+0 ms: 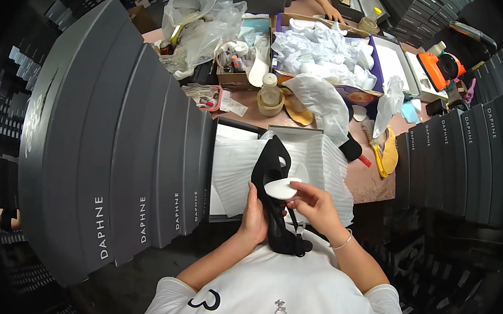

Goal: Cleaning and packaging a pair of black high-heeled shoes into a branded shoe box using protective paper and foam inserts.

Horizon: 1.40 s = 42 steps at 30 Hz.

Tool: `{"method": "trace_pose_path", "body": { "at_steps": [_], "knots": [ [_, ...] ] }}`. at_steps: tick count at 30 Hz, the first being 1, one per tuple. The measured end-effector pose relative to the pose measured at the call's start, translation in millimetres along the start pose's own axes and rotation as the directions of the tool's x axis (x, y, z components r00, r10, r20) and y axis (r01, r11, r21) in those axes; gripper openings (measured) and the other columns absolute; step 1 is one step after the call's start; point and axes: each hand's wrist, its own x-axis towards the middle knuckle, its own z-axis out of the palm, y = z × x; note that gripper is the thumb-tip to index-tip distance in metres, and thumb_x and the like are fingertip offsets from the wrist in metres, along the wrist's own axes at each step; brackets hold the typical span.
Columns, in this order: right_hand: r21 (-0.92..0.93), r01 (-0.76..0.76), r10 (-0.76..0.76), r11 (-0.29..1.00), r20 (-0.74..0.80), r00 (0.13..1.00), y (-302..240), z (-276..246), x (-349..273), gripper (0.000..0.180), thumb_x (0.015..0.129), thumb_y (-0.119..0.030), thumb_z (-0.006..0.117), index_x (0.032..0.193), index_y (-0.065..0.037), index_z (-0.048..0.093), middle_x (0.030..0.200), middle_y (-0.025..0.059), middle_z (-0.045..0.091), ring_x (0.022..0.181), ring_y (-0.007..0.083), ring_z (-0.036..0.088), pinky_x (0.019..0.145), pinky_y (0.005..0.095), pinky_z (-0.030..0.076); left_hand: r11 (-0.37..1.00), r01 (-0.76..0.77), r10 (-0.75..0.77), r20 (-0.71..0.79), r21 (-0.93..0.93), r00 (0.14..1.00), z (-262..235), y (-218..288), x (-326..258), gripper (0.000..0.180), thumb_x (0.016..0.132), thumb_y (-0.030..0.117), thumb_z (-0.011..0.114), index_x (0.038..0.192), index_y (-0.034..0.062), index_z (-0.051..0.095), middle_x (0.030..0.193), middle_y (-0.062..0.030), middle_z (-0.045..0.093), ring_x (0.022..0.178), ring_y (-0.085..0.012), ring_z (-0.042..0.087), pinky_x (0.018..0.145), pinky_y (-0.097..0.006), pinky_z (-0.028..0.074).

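Note:
My left hand is closed round the side of a black high-heeled shoe, its toe pointing away from me and its heel end near my shirt. Between the thumb and fingers of my right hand is a white rounded shoe insert, held over the opening of the shoe. Beneath both hands an open grey shoebox is lined with white tissue paper. The shoe hides part of the box's inside.
Tall stacks of grey shoeboxes flank me left and right. Behind the open box are a carton of white stuffing pieces, a glass bottle, a yellow-handled brush and an orange tool. Another person's hand reaches in at the far side.

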Motion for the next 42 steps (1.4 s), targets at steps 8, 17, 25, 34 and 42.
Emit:
{"method": "trace_pose_path", "body": {
  "at_steps": [8, 17, 25, 34, 42],
  "knots": [
    [-0.795, 0.595, -0.090, 0.115, 0.588, 0.804, -9, 17, -5, 0.027, 0.075, -0.010, 0.059, 0.099, 0.001, 0.061, 0.075, 0.0072, 0.057, 0.067, 0.0241, 0.064, 0.056, 0.0335, 0.052, 0.999, -0.029, 0.027, -0.080, -0.019, 0.996, -7, -8, 2, 0.069, 0.095, 0.064, 0.035, 0.133, 0.0075, 0.045, 0.129, -0.0066, 0.052, 0.120, -0.0194, 0.046, 0.104, -0.035, 0.035],
    [-0.603, 0.499, -0.264, 0.623, 0.438, 0.859, 26, 18, 61, 0.032, 0.077, -0.012, 0.066, 0.106, 0.001, 0.064, 0.084, 0.0141, 0.065, 0.072, 0.0313, 0.065, 0.065, 0.0376, 0.053, 1.000, 0.011, -0.014, -0.098, -0.023, 0.995, -10, -10, 0, 0.082, 0.090, 0.073, 0.029, 0.134, 0.0049, 0.041, 0.127, -0.0118, 0.051, 0.116, -0.0243, 0.050, 0.091, -0.038, 0.045],
    [-0.730, 0.514, -0.055, -0.451, 0.597, 0.800, 100, -61, 99, 0.019, 0.084, -0.019, 0.055, 0.086, -0.009, 0.071, 0.086, 0.0066, 0.067, 0.101, 0.0288, 0.058, 0.105, 0.0545, 0.030, 0.997, 0.022, -0.027, -0.060, -0.079, 0.998, -17, -1, 3, 0.057, 0.091, 0.052, 0.045, 0.119, 0.0028, 0.051, 0.110, -0.0195, 0.063, 0.087, -0.0304, 0.065, 0.074, -0.040, 0.055],
    [-0.492, 0.123, -0.062, 0.862, 0.138, 0.988, -7, -35, 78, 0.022, 0.083, -0.011, 0.068, 0.100, 0.000, 0.061, 0.084, 0.0082, 0.063, 0.076, 0.0182, 0.061, 0.074, 0.0318, 0.050, 0.998, -0.012, 0.012, 0.015, 0.056, 1.000, -31, 15, 14, 0.028, 0.090, 0.006, 0.052, 0.115, -0.0082, 0.052, 0.111, -0.0190, 0.062, 0.100, -0.0304, 0.065, 0.086, -0.040, 0.057],
    [-0.475, 0.349, -0.262, 0.808, 0.241, 0.935, -52, 15, 74, 0.021, 0.085, -0.010, 0.070, 0.102, -0.004, 0.061, 0.082, 0.0038, 0.062, 0.073, 0.0090, 0.058, 0.067, 0.0255, 0.049, 0.998, 0.055, -0.055, 0.079, 0.000, 0.995, -18, 6, 18, 0.039, 0.095, 0.034, 0.050, 0.109, -0.0018, 0.056, 0.103, -0.0165, 0.065, 0.094, -0.0249, 0.066, 0.085, -0.041, 0.055]
  ]
}}
